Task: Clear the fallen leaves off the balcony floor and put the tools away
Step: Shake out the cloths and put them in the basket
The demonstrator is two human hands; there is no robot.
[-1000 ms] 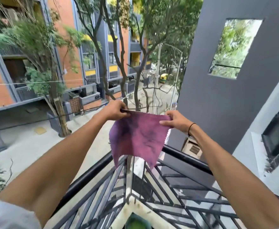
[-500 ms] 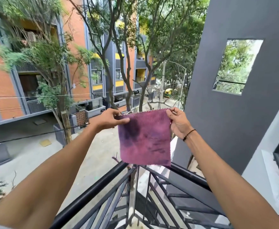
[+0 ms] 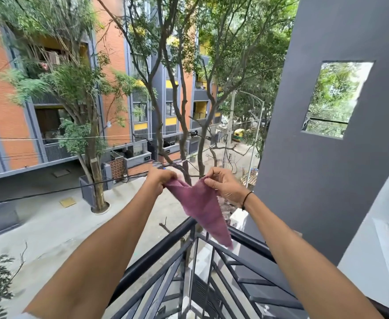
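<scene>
A: From the head view, what is underfoot and around?

B: The floor itself is out of sight. A black metal railing [image 3: 156, 254] meets at a corner just below the arms, its slanted bars running down to the bottom edge. Beyond it lies a pale concrete street [image 3: 50, 222], well below. A dark grey wall [image 3: 304, 134] with a rectangular opening rises on the right, and a white wall [image 3: 373, 238] stands nearer, at the right edge.

A: And across the street?

B: An orange brick building [image 3: 7, 116] with grey frames and yellow panels. Trees [image 3: 92, 134] grow out of the pavement in front of it, and cables cross between. A small yellow and green vehicle [image 3: 238, 134] sits far down the road.

A: The hands?

B: Both arms reach out over the railing. The left hand [image 3: 160, 180] is curled round one upper corner of a purple cloth [image 3: 200, 208], and the right hand [image 3: 225, 185] pinches the other upper corner between thumb and fingers. A dark band circles the right wrist.

A: Where does the cloth hang?

B: In the air between the two hands, above the railing corner. It sags in the middle and tapers to a point that hangs in front of the top rail.

A: Any writing to read?

B: None that I can make out; everything across the street is too small.
</scene>
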